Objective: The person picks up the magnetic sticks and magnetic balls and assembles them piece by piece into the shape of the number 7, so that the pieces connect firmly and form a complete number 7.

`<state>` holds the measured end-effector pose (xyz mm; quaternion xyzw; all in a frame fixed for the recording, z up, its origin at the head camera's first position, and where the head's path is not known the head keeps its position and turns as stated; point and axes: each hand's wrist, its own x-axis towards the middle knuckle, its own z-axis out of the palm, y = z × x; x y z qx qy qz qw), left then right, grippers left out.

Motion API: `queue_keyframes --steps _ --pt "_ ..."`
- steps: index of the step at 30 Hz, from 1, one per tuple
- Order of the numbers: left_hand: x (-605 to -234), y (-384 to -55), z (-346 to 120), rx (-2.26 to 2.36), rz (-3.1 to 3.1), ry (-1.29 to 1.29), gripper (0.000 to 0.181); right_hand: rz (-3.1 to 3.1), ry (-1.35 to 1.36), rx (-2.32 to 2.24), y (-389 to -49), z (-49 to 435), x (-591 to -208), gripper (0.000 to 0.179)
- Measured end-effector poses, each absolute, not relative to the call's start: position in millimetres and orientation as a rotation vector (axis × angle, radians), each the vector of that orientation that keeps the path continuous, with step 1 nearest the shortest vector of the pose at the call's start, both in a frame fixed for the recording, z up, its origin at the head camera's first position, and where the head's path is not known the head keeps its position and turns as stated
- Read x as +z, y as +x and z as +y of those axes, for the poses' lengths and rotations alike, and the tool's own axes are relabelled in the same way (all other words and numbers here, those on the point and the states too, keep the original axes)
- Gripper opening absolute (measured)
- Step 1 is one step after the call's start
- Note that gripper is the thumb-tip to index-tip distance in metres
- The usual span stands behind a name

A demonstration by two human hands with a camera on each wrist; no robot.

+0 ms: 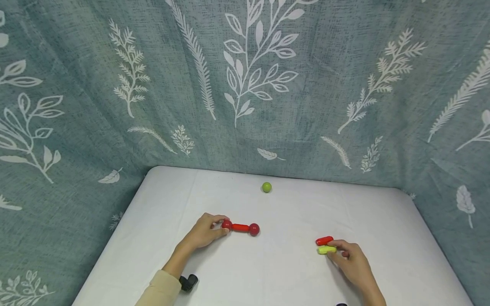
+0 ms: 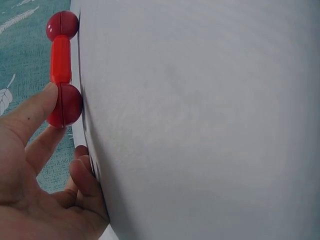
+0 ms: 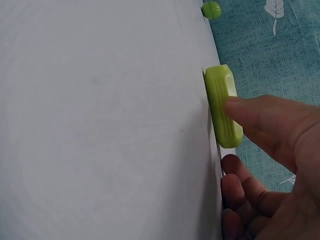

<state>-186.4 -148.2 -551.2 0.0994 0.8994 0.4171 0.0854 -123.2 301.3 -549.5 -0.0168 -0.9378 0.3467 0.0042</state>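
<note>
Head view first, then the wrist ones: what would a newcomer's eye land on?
Probably the red dumbbell shape, bright against the white table, with the left hand holding its near ball. Next, the yellow-green bar that the right hand pinches, beside a loose red bar. A lone green ball sits near the table's far edge.

Red balls (image 1: 254, 229) glossy; yellow-green bar (image 3: 218, 108) smooth plastic; backdrop (image 1: 214, 140) matt cloth.

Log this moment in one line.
left hand: grips red dumbbell by one end; right hand: grips lime bar; red bar: beside it; green ball: on table
</note>
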Motion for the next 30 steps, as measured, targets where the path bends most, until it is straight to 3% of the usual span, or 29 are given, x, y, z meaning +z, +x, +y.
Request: queue_keyframes --steps 30 --pt "-549 -186 -144 1.220 2.693 0.268 0.037 -2.973 -0.051 1.108 -115 292 -544 0.029"
